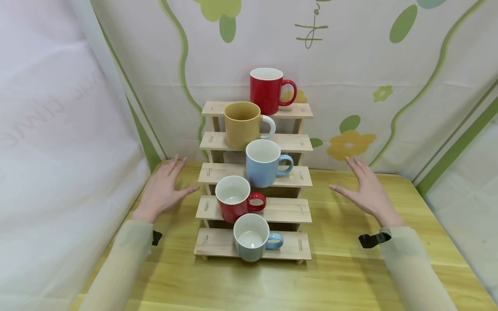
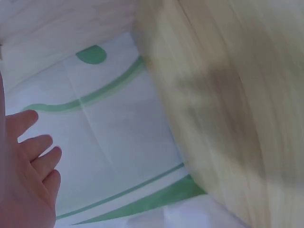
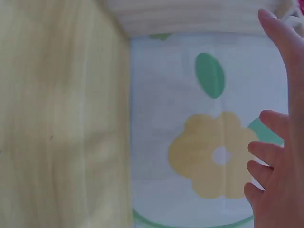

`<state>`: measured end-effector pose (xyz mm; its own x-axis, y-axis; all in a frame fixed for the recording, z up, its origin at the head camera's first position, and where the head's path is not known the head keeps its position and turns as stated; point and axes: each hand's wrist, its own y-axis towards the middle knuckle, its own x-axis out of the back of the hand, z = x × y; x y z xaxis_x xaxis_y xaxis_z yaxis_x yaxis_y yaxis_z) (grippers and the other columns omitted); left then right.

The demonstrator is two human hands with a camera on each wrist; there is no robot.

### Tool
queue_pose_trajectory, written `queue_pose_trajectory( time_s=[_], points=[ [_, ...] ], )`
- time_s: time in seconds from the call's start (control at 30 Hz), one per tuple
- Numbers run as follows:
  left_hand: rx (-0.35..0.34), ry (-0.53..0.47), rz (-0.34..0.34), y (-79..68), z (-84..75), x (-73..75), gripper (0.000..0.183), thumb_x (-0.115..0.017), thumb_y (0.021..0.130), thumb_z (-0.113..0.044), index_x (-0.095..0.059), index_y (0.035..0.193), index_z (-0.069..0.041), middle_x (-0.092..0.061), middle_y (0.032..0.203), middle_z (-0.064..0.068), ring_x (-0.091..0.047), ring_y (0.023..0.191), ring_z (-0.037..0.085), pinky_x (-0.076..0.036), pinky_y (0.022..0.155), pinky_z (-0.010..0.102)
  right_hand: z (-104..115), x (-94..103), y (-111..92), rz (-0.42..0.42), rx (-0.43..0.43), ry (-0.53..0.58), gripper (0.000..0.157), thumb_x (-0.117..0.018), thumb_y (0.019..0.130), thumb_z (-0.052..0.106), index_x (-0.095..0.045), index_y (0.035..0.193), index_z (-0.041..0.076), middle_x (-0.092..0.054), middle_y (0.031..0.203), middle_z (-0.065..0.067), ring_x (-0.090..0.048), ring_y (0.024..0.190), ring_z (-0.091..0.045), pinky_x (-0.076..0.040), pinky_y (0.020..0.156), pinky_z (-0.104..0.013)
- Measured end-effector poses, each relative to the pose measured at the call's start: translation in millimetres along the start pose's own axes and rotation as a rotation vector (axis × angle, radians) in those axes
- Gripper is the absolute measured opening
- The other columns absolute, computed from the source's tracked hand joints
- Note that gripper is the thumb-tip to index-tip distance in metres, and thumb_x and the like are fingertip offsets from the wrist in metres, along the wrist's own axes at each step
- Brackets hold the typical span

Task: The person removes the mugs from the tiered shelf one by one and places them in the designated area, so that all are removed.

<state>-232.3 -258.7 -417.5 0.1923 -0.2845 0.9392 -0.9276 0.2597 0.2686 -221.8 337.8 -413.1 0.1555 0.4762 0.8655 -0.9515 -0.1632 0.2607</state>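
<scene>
A stepped wooden rack [image 1: 288, 210] holds one mug per tier. From the top tier down stand a tall red mug [image 1: 265, 91], a tan mug [image 1: 242, 127] with a white handle, a light blue mug [image 1: 262, 169], a smaller red mug [image 1: 233, 205] with a white inside, and a grey-green mug [image 1: 250, 244] with a blue handle. All handles point right. To the rack's left, my left hand [image 1: 161, 190] hovers, fingers extended and thumb towards the rack. My right hand [image 1: 365, 190] mirrors it on the right side, farther from the rack. Neither holds anything.
The rack stands on a wood-grain table [image 1: 330, 276]. Behind it hangs a pale cloth [image 1: 350, 65] printed with flowers and green lines; a white cloth wall [image 1: 58, 151] is on the left and another on the right. Each wrist wears a black strap [image 1: 374, 239].
</scene>
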Motion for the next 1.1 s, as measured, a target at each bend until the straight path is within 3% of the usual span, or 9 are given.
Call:
queue_pose_trajectory(
  time_s=[0.1,0.2,0.4,0.5,0.6,0.8,0.93,1.1],
  points=[
    [0.050,-0.158,0.027,-4.4,-4.3,-0.3,0.099,-0.061,0.089,-0.071,-0.027,0.161,-0.012,-0.028,0.163,0.017,-0.029,0.144,0.046,-0.024,0.114,0.065,8.4,6.1,0.4,-0.032,-0.024,0.124,0.098,-0.075,0.090,0.053,-0.019,0.164,0.023,-0.015,0.168,-0.005,-0.014,0.151,-0.041,-0.018,0.111,-0.073],
    [0.108,-0.343,0.044,-10.6,-9.7,-2.5,0.095,-0.070,0.089,-0.062,-0.034,0.159,-0.010,-0.035,0.160,0.016,-0.033,0.143,0.045,-0.026,0.112,0.067,16.9,11.7,1.5,-0.091,-0.044,0.269,0.085,-0.078,0.091,0.044,-0.031,0.161,0.028,-0.027,0.164,-0.001,-0.022,0.149,-0.038,-0.021,0.114,-0.068],
    [0.165,-0.637,0.060,-28.0,-24.8,-7.7,0.084,-0.082,0.083,-0.052,-0.052,0.148,-0.009,-0.050,0.150,0.014,-0.044,0.137,0.042,-0.036,0.111,0.059,33.8,22.4,4.4,-0.201,-0.079,0.497,0.059,-0.078,0.093,0.028,-0.055,0.148,0.025,-0.049,0.152,-0.001,-0.040,0.142,-0.026,-0.032,0.117,-0.038],
    [0.185,-0.688,0.085,-34.7,-33.0,-10.4,0.078,-0.082,0.083,-0.052,-0.058,0.143,-0.009,-0.056,0.144,0.012,-0.048,0.132,0.042,-0.040,0.108,0.059,43.6,28.0,5.7,-0.252,-0.077,0.548,0.053,-0.079,0.093,0.024,-0.062,0.142,0.016,-0.057,0.145,-0.001,-0.049,0.135,-0.018,-0.041,0.107,-0.022],
    [0.207,-0.691,0.105,-40.1,-39.2,-13.8,0.074,-0.082,0.083,-0.053,-0.062,0.138,-0.009,-0.062,0.138,0.008,-0.051,0.129,0.041,-0.041,0.106,0.061,55.8,33.8,8.4,-0.297,-0.055,0.590,0.048,-0.079,0.092,0.019,-0.066,0.136,0.009,-0.062,0.139,0.000,-0.055,0.129,-0.013,-0.047,0.097,-0.016],
    [0.243,-0.766,0.105,-46.1,-46.0,-19.0,0.067,-0.084,0.084,-0.046,-0.065,0.134,-0.007,-0.065,0.133,0.008,-0.055,0.126,0.036,-0.046,0.103,0.057,86.4,46.8,20.4,-0.360,0.043,0.630,0.040,-0.079,0.092,0.014,-0.070,0.130,0.008,-0.068,0.130,-0.006,-0.060,0.123,-0.014,-0.049,0.096,-0.018],
    [0.279,-0.757,0.111,-45.4,-47.9,-22.3,0.066,-0.084,0.083,-0.048,-0.067,0.132,-0.007,-0.066,0.131,0.010,-0.056,0.126,0.036,-0.046,0.103,0.056,105.6,52.3,30.4,-0.387,0.108,0.655,0.035,-0.078,0.093,0.012,-0.072,0.127,0.005,-0.070,0.126,-0.008,-0.063,0.119,-0.015,-0.051,0.095,-0.021],
    [0.299,-0.762,0.108,-44.2,-49.3,-27.2,0.066,-0.086,0.080,-0.047,-0.068,0.129,-0.006,-0.067,0.128,0.012,-0.058,0.122,0.035,-0.048,0.101,0.054,122.2,53.8,38.6,-0.356,0.145,0.693,0.035,-0.077,0.093,0.011,-0.071,0.127,0.004,-0.070,0.126,-0.006,-0.062,0.121,-0.018,-0.050,0.098,-0.024]
  ],
)
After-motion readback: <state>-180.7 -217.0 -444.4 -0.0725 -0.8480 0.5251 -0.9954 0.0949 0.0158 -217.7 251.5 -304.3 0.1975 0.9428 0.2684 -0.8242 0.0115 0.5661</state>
